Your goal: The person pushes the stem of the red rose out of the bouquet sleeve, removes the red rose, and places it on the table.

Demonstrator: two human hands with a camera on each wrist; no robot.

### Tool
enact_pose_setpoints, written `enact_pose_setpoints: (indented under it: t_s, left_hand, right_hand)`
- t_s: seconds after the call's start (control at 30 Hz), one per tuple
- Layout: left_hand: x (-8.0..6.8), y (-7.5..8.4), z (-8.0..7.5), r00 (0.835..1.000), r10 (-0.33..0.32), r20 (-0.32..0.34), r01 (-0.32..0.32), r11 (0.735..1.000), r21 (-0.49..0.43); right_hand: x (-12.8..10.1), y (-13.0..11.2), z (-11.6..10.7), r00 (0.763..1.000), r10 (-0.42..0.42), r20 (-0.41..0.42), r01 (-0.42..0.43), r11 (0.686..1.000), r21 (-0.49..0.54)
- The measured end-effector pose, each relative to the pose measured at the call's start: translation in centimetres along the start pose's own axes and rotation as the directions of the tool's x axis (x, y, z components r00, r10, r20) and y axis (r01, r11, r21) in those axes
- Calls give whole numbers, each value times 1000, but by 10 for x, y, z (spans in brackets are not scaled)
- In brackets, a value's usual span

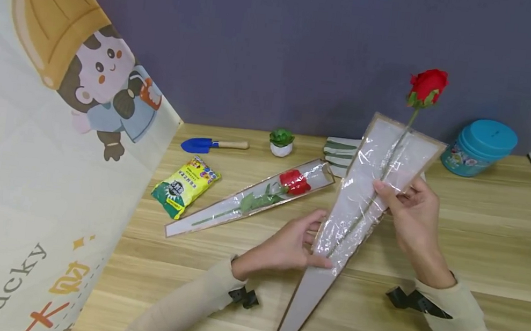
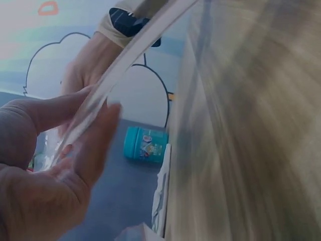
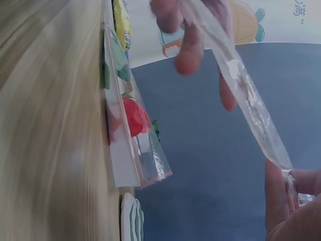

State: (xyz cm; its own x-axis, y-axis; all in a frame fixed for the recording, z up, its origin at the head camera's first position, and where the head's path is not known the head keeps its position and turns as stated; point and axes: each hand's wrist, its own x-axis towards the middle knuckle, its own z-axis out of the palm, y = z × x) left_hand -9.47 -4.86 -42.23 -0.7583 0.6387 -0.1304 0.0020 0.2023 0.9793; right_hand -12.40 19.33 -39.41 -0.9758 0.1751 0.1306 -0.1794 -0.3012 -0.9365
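Both hands hold a long tapered clear flower sleeve [image 1: 315, 295] with a brown edge, tilted over the table. A red rose [image 1: 428, 88] stands out of its wide upper end, and its stem runs down inside the plastic. My right hand [image 1: 417, 219] pinches the sleeve's upper right side, thumb on the front over the stem. Lower down, my left hand [image 1: 286, 243] grips the left edge, thumb in front and fingers behind. Left of them, a second sleeve [image 1: 211, 223] lies on the wood with another red rose [image 1: 295, 182] fully inside.
Along the back stand a blue trowel [image 1: 197, 145], a small potted plant [image 1: 281, 143] and a lidded blue tub [image 1: 478, 147]. Striped gloves [image 1: 339, 154] lie partly behind the held sleeve. A yellow-green packet [image 1: 185, 187] is at the left, beside the printed cloth [image 1: 73, 194].
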Motion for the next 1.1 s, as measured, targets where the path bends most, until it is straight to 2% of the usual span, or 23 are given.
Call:
enact_pose_setpoints:
  t_s: [0.1,0.27,0.37,0.57,0.83,0.97,1.1]
  left_hand:
    - [0,0,-1,1000,20,-22,-20,999,-24]
    - [2,-1,-1,994,64,-93,-73,993,-93]
    - [2,-1,-2,990,83,-117,-94,991,-95]
    - [2,-2,-3,987,112,-112,-116,993,-37]
    - [0,0,-2,990,97,-101,-103,993,-51]
    - [-1,1,-1,993,86,-82,-91,994,-62]
    - [-2,1,1,993,90,-80,-93,995,-30]
  right_hand:
    - [-1,2,1,1000,7,-7,-7,1000,-15]
    - [-2,5,5,1000,19,-12,-20,999,-49]
    - [-4,8,7,1000,20,-9,-21,997,-75]
    - [-6,10,9,1000,28,8,-27,995,-91]
    - [-10,11,5,998,56,13,-54,992,-112]
    - [-8,8,-4,996,91,18,-89,991,-104]
    - [-3,0,-19,996,90,2,-90,995,-39]
